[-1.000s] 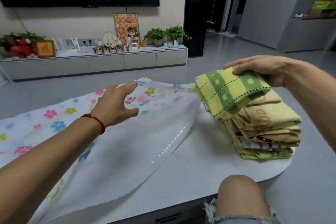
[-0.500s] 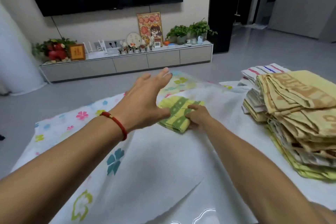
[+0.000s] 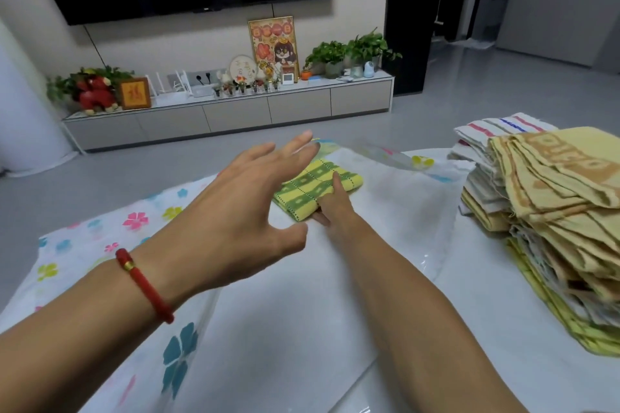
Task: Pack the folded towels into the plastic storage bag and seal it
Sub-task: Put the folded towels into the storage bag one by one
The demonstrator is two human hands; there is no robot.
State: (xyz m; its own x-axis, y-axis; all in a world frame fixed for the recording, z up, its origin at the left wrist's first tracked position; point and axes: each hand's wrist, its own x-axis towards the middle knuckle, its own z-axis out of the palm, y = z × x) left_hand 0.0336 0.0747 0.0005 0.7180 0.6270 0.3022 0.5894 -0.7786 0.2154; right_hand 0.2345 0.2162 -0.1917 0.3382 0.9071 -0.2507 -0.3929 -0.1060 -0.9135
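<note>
1. Green-and-yellow towel (image 3: 318, 189): it lies flat inside the plastic storage bag (image 3: 100, 238), well in from the bag's open mouth, which faces the towel stack (image 3: 550, 211). Its long axis runs slantwise, from its near-left corner up to its far-right corner.

2. Right hand (image 3: 332, 208): it reaches in through the bag's mouth and touches the towel's near-right edge. One straight finger lies on top of the cloth; the others are tucked at the edge, and I cannot tell whether they still pinch it.

3. Left hand (image 3: 248, 208): it hovers above the bag just left of the towel, fingers spread and straight, holding nothing. Its fingertips reach toward the raised clear top layer of the bag, and contact cannot be made out.

4. The relation that matters: the towel stack sits on the desk (image 3: 503, 362) to the right of the towel, outside the bag's mouth. The right hand is much the nearer to it, and its arm already lies along the way out.

5. Judgement: this towel looks placed. The next move probably calls for the right hand to draw back out toward the stack for another, while the left keeps the mouth lifted.

6. Risk: the top layer may sag and catch the arm.
</note>
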